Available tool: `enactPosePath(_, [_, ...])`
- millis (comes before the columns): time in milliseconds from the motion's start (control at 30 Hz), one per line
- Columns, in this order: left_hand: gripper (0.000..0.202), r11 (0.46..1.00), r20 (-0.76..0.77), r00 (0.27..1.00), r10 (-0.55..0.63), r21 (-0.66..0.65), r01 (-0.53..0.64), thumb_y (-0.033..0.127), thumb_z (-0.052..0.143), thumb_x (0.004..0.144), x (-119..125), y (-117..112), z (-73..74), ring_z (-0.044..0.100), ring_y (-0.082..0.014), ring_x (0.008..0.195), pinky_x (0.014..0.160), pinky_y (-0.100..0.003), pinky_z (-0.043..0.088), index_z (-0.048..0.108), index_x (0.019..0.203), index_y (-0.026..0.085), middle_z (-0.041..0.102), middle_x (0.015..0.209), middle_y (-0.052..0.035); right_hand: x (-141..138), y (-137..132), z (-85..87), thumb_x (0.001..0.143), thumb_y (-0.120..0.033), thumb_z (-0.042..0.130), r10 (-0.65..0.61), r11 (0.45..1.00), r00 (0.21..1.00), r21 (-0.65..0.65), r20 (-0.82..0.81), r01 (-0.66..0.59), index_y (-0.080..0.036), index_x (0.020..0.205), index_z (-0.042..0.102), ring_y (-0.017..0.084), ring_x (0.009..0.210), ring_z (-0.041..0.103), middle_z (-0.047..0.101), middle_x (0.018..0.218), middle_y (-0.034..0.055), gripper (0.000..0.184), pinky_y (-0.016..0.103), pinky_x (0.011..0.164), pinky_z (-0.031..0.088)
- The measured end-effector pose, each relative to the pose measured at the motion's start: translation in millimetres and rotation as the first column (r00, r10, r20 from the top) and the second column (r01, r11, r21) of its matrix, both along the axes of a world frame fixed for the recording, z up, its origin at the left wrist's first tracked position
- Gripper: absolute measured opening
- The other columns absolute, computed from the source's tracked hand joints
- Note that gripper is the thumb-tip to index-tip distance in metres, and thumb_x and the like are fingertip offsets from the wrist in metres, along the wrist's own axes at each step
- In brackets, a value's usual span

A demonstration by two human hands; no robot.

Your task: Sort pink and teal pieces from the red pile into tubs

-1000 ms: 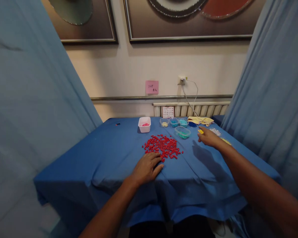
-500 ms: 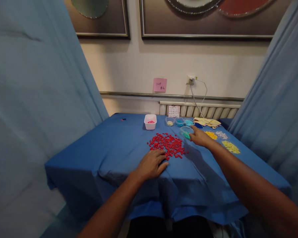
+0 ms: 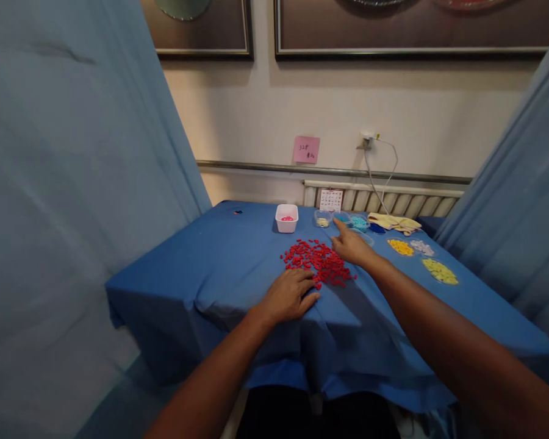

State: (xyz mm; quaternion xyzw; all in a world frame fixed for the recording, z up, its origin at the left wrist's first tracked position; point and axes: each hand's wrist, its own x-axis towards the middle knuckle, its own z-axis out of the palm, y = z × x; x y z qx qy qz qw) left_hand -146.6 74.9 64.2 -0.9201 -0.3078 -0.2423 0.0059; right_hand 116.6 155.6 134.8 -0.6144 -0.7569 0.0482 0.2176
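A heap of small red pieces [image 3: 318,261] lies in the middle of a table under a blue cloth [image 3: 219,268]. My left hand [image 3: 289,296] rests flat on the cloth at the heap's near edge, fingers spread and empty. My right hand [image 3: 350,245] hovers at the heap's far right edge, index finger stretched toward the small clear tubs [image 3: 343,217], nothing visible in it. A white tub [image 3: 286,217] with a few pink pieces stands behind the heap.
Yellow [image 3: 401,247], white [image 3: 421,247] and pale yellow [image 3: 440,271] piles lie at the right. A folded yellow cloth [image 3: 393,222] sits at the back right. Blue curtains hang on both sides. A radiator, a cable and a pink note [image 3: 306,149] are on the wall.
My right hand has swung left from the yellow piles at the right to the far edge of the red heap. The left hand has stayed put. The view has shifted.
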Motion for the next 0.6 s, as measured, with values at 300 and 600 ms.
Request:
enactPosePath(300, [0.044,1.000,0.013,1.000,-0.021,0.005,0.021,0.051,0.056,0.110,0.2,0.8,1.8,0.067,-0.0319,0.129,0.112,-0.051,0.052,0.078,0.129,0.018,0.072,0.141,-0.0140,-61.2,-13.8,22.8,0.106,-0.026,0.052,0.256,0.967,0.963,0.014,-0.085,-0.256,-0.016,0.173,0.040,0.027,0.119,0.075,0.077,0.140,0.0158,0.069,0.035,0.104,0.053])
enactPosePath(600, [0.047,0.997,0.047,0.999,0.011,-0.078,-0.008,0.054,0.058,0.109,1.4,0.5,2.8,0.058,-0.0318,0.145,0.126,-0.053,0.043,0.075,0.138,0.022,0.065,0.154,-0.0117,-2.1,-53.2,-26.9,0.103,-0.035,0.056,0.312,0.948,0.934,-0.004,-0.174,-0.318,-0.021,0.101,0.084,0.022,0.087,0.074,0.084,0.095,0.0055,0.032,0.030,0.083,0.052])
